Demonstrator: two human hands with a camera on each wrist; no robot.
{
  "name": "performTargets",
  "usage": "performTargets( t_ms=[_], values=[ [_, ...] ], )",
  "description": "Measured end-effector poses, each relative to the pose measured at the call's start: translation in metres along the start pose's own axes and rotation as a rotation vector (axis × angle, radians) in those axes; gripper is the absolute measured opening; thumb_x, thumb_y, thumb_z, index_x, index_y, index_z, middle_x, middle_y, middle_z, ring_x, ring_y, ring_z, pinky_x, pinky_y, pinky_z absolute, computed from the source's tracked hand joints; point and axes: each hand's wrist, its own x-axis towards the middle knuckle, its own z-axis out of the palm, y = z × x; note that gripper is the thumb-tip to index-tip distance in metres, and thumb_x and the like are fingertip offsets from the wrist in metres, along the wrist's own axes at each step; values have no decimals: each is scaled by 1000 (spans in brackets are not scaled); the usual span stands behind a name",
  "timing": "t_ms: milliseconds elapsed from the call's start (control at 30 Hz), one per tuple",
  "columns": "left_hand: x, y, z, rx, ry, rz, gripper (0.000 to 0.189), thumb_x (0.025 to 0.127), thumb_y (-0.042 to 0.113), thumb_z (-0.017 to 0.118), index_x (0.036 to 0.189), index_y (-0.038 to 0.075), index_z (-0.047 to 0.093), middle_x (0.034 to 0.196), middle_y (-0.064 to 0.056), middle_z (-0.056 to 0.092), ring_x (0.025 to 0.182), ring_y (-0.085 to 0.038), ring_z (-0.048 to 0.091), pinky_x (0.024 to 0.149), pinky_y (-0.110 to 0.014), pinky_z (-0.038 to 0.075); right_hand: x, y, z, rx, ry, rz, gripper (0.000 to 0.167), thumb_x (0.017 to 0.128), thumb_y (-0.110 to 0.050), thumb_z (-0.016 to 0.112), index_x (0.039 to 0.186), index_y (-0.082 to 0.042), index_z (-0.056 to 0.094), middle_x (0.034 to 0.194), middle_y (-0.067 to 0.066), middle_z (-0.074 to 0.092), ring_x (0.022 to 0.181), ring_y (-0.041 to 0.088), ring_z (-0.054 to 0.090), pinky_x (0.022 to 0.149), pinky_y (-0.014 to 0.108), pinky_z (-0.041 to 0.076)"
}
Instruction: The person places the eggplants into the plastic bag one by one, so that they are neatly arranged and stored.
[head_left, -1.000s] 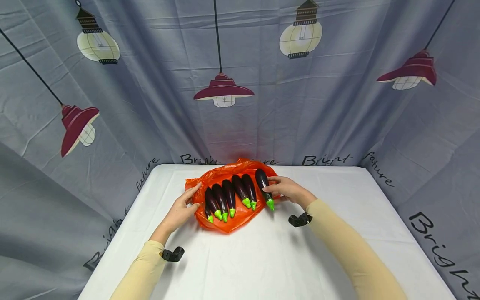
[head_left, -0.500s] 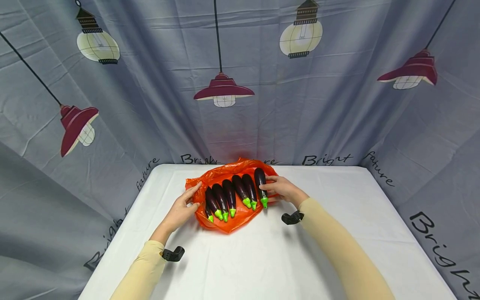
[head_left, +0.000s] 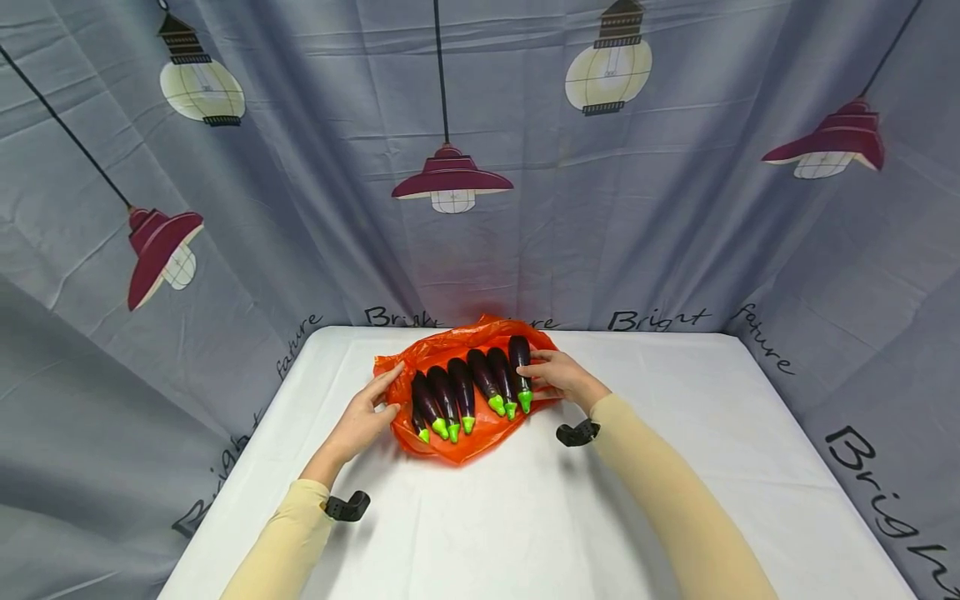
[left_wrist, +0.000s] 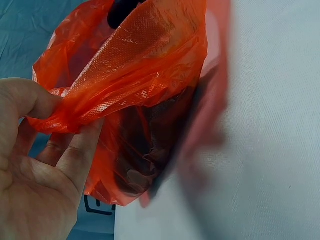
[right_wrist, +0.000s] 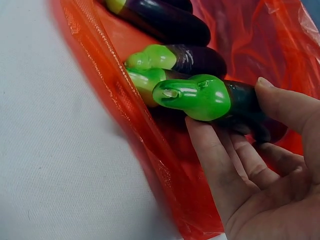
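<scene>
A red-orange plastic bag (head_left: 480, 442) lies spread on the table with several dark purple eggplants (head_left: 441, 392) side by side in it, green stems toward me. My left hand (head_left: 358, 425) pinches the bag's left edge between thumb and fingers; the left wrist view shows the gathered plastic (left_wrist: 115, 85) in its grip. At the bag's right side my right hand (head_left: 562, 377) holds the rightmost eggplant (head_left: 519, 354). Close up in the right wrist view, thumb and fingers close around this eggplant just behind its green stem (right_wrist: 200, 97), beside the other eggplants (right_wrist: 165, 22).
A white cloth covers the table (head_left: 480, 533). Behind and at both sides hangs a grey-blue curtain (head_left: 337, 208) printed with lamps and lettering. Black wrist cameras (head_left: 348, 506) sit on both forearms.
My right hand has moved left with its eggplant, from the bag's right edge to right beside the row. The left hand has kept its hold on the bag.
</scene>
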Motion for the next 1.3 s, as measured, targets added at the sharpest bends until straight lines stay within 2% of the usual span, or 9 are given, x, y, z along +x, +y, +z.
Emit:
performTargets(
  t_ms=[67,300,567,867,967,1200,1300],
  values=[
    [0,3,1,4,4,7,71,94,-9,57,160,11,37,163,-22,29,148,-39,30,119,-53,27,0,0,0,6,14,3,77,95,-18,74,160,-6,33,134,24,60,107,32,69,86,44,60],
    [-9,33,-1,-31,-6,7,69,93,-12,56,158,5,38,160,-25,32,146,-42,33,119,-53,27,1,1,1,3,49,0,77,95,-18,74,159,-4,33,134,24,58,106,31,68,85,45,60],
    [-9,32,0,-43,-12,7,69,94,-11,56,158,5,38,161,-24,31,146,-42,33,119,-54,27,6,3,2,6,74,1,76,94,-18,75,158,-5,35,133,24,59,103,29,69,85,45,60],
    [-10,36,-1,-33,-14,5,67,94,-11,56,157,4,39,161,-24,32,147,-42,32,119,-56,28,10,9,6,6,92,-41,68,95,-14,73,153,-1,40,127,23,64,102,31,69,85,47,60],
    [-10,35,-1,-29,-15,4,68,94,-11,56,158,4,38,161,-24,32,147,-41,31,119,-55,28,10,8,8,0,91,-49,67,95,-14,73,152,1,41,126,23,65,102,32,69,85,47,60],
    [-2,4,1,-22,-3,10,70,95,-9,57,160,10,37,163,-20,30,148,-39,30,119,-55,27,9,6,10,-15,98,-50,65,95,-13,73,149,3,42,125,23,65,101,33,69,84,48,60],
    [-1,-1,-1,-20,-4,8,71,95,-6,59,159,16,39,163,-16,31,148,-36,31,119,-53,28,10,6,11,-21,104,-43,63,95,-13,73,149,3,44,125,23,64,101,33,69,83,48,60]
  ],
)
